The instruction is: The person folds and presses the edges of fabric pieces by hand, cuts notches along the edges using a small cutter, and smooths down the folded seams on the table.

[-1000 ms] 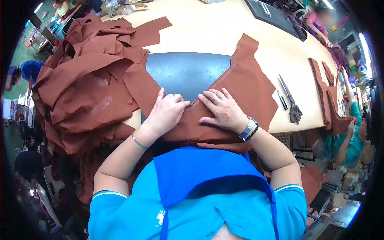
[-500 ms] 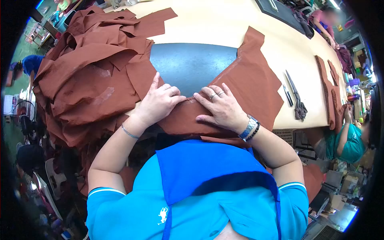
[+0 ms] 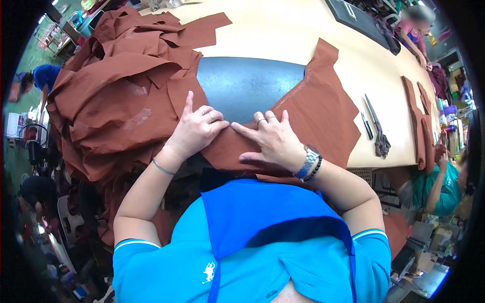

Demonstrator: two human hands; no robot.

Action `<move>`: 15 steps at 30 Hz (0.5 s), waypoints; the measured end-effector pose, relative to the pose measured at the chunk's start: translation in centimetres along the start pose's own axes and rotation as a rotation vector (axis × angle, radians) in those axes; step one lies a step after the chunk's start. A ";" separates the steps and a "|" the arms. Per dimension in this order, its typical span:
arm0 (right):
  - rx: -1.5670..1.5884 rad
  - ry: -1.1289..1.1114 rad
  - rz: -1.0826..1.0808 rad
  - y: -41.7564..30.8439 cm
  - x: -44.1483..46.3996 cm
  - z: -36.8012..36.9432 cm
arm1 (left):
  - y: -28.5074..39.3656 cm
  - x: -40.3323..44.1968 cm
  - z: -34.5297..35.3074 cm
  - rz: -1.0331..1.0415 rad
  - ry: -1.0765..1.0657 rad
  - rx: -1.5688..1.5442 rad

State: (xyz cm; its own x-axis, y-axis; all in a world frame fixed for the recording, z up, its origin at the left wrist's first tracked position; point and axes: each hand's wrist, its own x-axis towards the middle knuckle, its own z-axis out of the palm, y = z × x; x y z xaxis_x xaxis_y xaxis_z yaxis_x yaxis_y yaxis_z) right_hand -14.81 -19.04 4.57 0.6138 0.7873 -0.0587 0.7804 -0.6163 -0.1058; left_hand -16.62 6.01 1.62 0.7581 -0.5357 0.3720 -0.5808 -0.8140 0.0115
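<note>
A reddish-brown cut fabric piece point(image 3: 323, 106) lies over the front of the table and partly over a dark, smooth board point(image 3: 247, 76). My left hand point(image 3: 198, 126) is at its inner edge, thumb and forefinger closed on the cloth and little finger raised; the fingertips' exact hold is partly hidden. Beside it, my right hand point(image 3: 275, 141) rests on the same piece with fingers spread, the forefinger reaching to the edge near the left fingertips.
A large heap of brown fabric point(image 3: 116, 101) fills the left side. Right of the piece, scissors point(image 3: 376, 126) and a slim dark tool point(image 3: 367, 126) lie on the pale table point(image 3: 273, 30). Farther right are brown strips point(image 3: 422, 121). Other people work at the right point(image 3: 437, 184) and back right.
Both hands have shifted a little left along the fabric edge. My right hand's fingers are spread wider, and the whole view has moved slightly.
</note>
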 end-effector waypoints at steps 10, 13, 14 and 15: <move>-0.037 0.218 -0.110 4.7 -3.3 0.3 | 3.4 -1.7 -1.9 -0.139 0.069 0.055; 0.254 0.283 -0.128 3.7 -4.8 1.3 | 5.4 -4.1 -3.5 -0.239 0.038 -0.659; 0.268 0.284 -0.111 3.3 -5.0 1.8 | 6.6 -4.9 -4.6 -0.403 -0.153 -0.851; 0.264 0.269 -0.081 2.9 -4.9 2.2 | 7.3 -5.5 -4.9 -0.482 -0.322 -0.915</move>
State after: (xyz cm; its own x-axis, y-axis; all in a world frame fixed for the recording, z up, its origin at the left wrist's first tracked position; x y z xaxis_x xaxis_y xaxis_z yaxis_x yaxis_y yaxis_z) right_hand -15.79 -24.61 2.38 0.5880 0.7786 0.2193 0.7917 -0.4984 -0.3534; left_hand -26.47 4.10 4.24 0.9306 -0.3468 -0.1172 -0.1005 -0.5498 0.8292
